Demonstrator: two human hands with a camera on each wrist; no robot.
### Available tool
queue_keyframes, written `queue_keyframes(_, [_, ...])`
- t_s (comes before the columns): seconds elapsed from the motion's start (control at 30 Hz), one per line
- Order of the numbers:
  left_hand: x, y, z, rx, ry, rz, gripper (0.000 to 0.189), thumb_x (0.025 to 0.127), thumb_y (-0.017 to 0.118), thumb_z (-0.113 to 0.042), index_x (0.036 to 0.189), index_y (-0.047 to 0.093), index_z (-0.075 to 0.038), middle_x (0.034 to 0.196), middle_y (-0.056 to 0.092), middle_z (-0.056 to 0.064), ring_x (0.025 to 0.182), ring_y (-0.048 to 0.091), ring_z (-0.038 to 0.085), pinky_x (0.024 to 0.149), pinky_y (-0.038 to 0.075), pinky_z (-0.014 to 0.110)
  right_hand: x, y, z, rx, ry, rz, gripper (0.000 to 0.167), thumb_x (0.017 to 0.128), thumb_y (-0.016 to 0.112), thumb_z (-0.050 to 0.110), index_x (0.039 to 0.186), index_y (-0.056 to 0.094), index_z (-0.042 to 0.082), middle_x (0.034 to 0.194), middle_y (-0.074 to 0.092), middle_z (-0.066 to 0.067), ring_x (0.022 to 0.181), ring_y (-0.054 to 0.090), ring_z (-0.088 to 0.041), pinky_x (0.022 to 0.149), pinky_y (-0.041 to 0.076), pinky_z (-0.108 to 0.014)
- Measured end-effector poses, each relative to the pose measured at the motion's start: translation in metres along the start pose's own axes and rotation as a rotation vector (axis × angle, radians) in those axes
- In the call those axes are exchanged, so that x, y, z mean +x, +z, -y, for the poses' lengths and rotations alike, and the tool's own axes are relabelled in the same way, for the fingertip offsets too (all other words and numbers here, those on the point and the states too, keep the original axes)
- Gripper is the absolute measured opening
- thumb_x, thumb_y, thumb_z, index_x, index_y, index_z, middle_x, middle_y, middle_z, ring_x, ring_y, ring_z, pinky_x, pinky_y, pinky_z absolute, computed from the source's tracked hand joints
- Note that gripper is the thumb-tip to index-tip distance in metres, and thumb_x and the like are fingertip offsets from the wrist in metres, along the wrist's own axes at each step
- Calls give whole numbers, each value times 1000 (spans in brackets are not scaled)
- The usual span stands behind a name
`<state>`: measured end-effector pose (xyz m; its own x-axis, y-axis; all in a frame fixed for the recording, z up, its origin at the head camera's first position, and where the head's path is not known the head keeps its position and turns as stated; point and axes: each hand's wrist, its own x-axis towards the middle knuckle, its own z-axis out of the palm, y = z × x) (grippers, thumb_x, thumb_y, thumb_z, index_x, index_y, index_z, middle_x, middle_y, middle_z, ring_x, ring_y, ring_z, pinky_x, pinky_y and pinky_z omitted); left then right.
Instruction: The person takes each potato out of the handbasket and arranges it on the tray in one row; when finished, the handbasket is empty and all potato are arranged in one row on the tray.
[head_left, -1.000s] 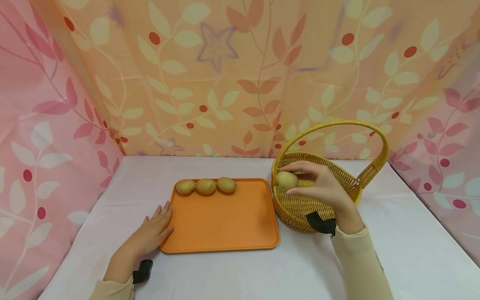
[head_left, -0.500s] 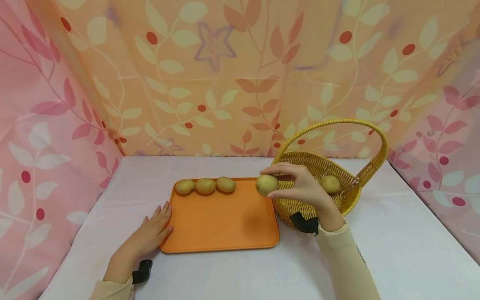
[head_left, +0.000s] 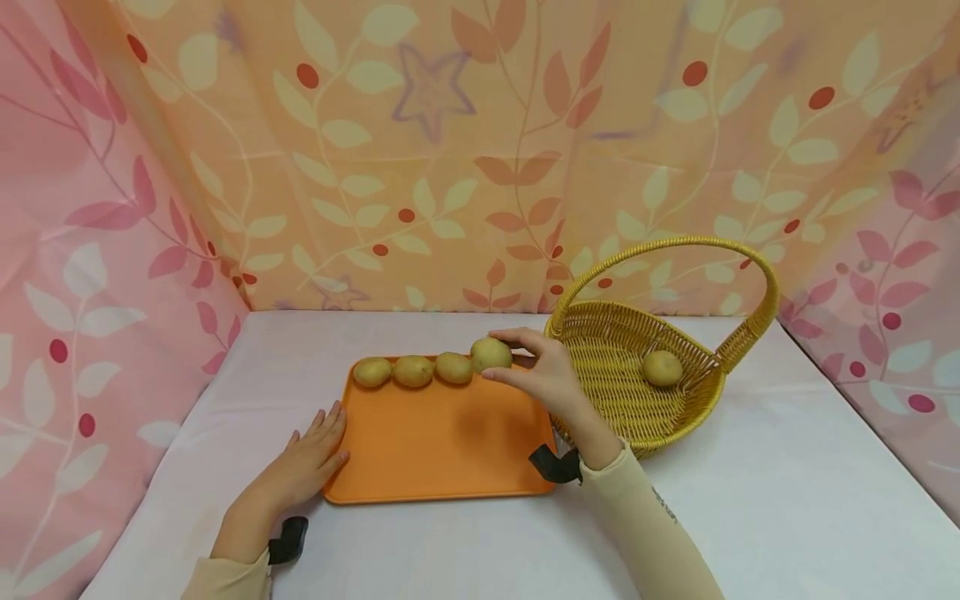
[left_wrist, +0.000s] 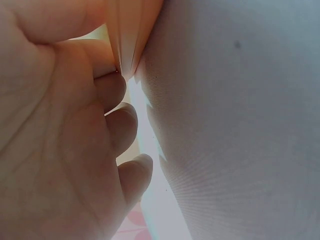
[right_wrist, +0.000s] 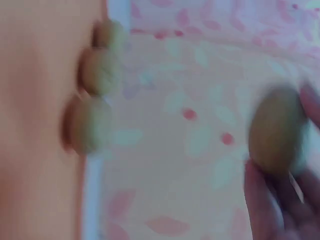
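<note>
My right hand (head_left: 546, 371) pinches a potato (head_left: 491, 356) between thumb and fingers, above the far right part of the orange tray (head_left: 442, 450). In the right wrist view this held potato (right_wrist: 279, 130) is apart from the tray, a little blurred. Three more potatoes (head_left: 413, 372) lie in a row along the tray's far edge, at its left. My left hand (head_left: 303, 458) rests at the tray's left rim with its fingers stretched; in the left wrist view its fingers (left_wrist: 122, 127) are beside the tray's edge (left_wrist: 131, 35).
Right of the tray stands a yellow wicker basket (head_left: 600, 400) with a tall arched handle (head_left: 675, 242). One potato (head_left: 662, 368) lies inside it, at the right. A white cloth covers the table (head_left: 420, 550); patterned curtains (head_left: 435, 208) stand behind and at both sides.
My right hand has carried the potato leftward, out from over the basket to above the tray. The potato inside the basket has come into sight. My left hand stays in place.
</note>
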<state>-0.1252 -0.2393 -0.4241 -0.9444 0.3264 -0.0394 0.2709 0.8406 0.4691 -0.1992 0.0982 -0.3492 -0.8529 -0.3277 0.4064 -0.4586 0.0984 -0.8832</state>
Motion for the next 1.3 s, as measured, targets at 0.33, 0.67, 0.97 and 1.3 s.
queue_keyframes(0.33, [2,2,2,11,-7,6,61,97,53,-21,142,27,12,150,22,27,136,16,49,101,12,70,14,34,-41,-15,204,-324,44,75,81,12,115,65,-1,108,66,-14,99,61,-25,85,50,-34])
queue_keyframes(0.67, [1,2,2,25,1,-5,60,96,52,-20,141,28,12,149,22,27,136,17,49,101,12,70,22,41,-78,-53,329,-469,44,76,80,13,113,64,-4,104,65,-17,96,61,-26,82,49,-35])
queue_keyframes(0.97, [0,1,1,15,2,-9,61,96,53,-20,141,28,12,149,23,27,136,17,49,101,12,70,21,36,-95,-37,402,-447,47,79,77,12,119,59,-8,109,62,-20,98,58,-29,84,48,-36])
queue_keyframes(1.3, [0,1,1,19,-3,-6,61,96,53,-22,142,28,11,150,23,26,136,16,49,102,11,69,21,33,-101,-118,414,-391,38,78,77,7,109,64,-9,105,64,-21,94,60,-28,77,49,-31])
